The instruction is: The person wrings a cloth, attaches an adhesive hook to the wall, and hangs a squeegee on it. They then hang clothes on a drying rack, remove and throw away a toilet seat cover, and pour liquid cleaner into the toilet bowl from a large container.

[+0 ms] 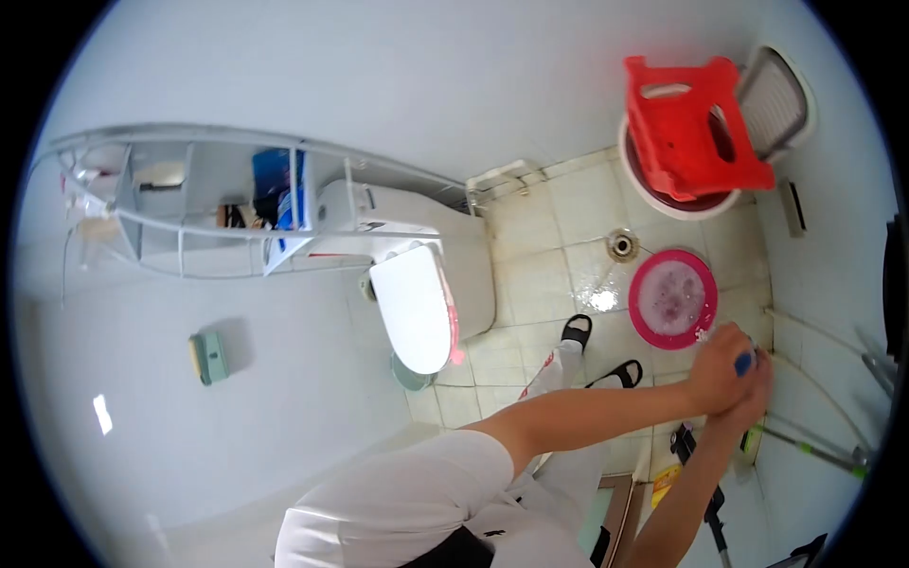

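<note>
My left hand (pixel 718 369) is closed, beside a small blue item (pixel 743 363) that I cannot identify. Pressed against it from the right and below is my right hand (pixel 750 396), its fingers curled, with what it grips hidden. Both hands are close to the lower right rim of a pink basin (pixel 639 327) on the tiled floor. Cloudy, foamy water (pixel 672 298) fills the basin. Small white bits (pixel 702 335) show between the rim and my left hand.
A red stool (pixel 677 133) sits upside down over a white-rimmed tub (pixel 691 212) at the upper right. Left of the basin are a floor drain (pixel 622 245) and a toilet (pixel 417 308). A metal rack (pixel 227 230) stands behind it. Hoses (pixel 824 383) and poles run at the right.
</note>
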`<move>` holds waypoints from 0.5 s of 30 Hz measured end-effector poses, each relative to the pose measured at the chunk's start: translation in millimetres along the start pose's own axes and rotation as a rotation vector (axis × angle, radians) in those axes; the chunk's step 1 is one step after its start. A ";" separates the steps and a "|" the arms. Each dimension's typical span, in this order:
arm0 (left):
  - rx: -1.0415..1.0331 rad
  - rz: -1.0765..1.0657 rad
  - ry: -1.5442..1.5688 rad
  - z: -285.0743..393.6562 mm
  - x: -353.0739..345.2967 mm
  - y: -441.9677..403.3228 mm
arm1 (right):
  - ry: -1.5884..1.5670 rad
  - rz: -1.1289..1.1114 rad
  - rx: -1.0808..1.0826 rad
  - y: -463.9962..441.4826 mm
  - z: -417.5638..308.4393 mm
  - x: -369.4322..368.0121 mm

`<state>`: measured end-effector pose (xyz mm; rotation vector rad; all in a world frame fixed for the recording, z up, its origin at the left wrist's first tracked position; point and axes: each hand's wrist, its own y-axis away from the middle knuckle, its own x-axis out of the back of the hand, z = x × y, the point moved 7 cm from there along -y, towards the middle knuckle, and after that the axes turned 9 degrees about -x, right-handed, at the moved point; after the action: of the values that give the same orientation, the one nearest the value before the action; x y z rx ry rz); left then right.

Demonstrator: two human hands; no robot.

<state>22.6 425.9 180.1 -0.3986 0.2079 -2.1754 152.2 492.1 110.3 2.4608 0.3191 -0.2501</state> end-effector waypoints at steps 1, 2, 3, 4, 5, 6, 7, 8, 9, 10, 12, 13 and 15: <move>-0.034 0.006 -0.003 1.5 0.4 -0.9 | -0.103 -0.021 -0.102 -4.7 9.7 3.1; -0.070 0.008 -0.010 2.4 0.8 -0.7 | -0.117 -0.031 -0.141 -2.6 11.8 -1.3; -0.105 0.005 -0.016 4.5 3.1 -1.9 | -0.132 -0.038 -0.180 0.7 9.0 -4.9; -0.128 -0.025 -0.024 5.5 5.0 -3.4 | -0.141 -0.039 -0.213 2.6 5.5 -10.0; -0.149 -0.059 -0.029 7.7 6.4 -7.0 | -0.133 -0.017 -0.274 4.9 2.9 -18.5; -0.168 -0.095 -0.029 8.5 6.6 -8.6 | -0.123 0.010 -0.331 9.7 -0.9 -26.1; -0.183 -0.137 -0.033 7.5 5.0 -8.8 | -0.109 0.039 -0.386 13.4 -2.1 -30.7; -0.197 -0.180 -0.040 5.9 3.5 -9.9 | -0.107 0.042 -0.412 11.4 -1.3 -30.6; -0.216 -0.224 -0.050 3.0 2.6 -11.0 | -0.110 0.042 -0.436 5.7 2.1 -25.8; -0.225 -0.261 -0.056 1.7 1.3 -11.4 | -0.113 0.040 -0.461 2.2 5.6 -22.5; -0.239 -0.337 -0.068 3.7 -1.4 -12.1 | -0.105 -0.010 -0.437 -0.8 8.1 -21.1; -0.256 -0.387 -0.084 2.7 -4.4 -11.0 | -0.106 -0.036 -0.421 -3.4 10.4 -20.7; -0.290 -0.492 -0.119 -0.8 -6.3 -10.7 | -0.145 -0.215 -0.495 -15.9 25.5 -15.4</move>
<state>17.8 437.3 181.1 -0.8109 0.3945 -2.5978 130.5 486.0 85.3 1.9111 0.5159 -0.3872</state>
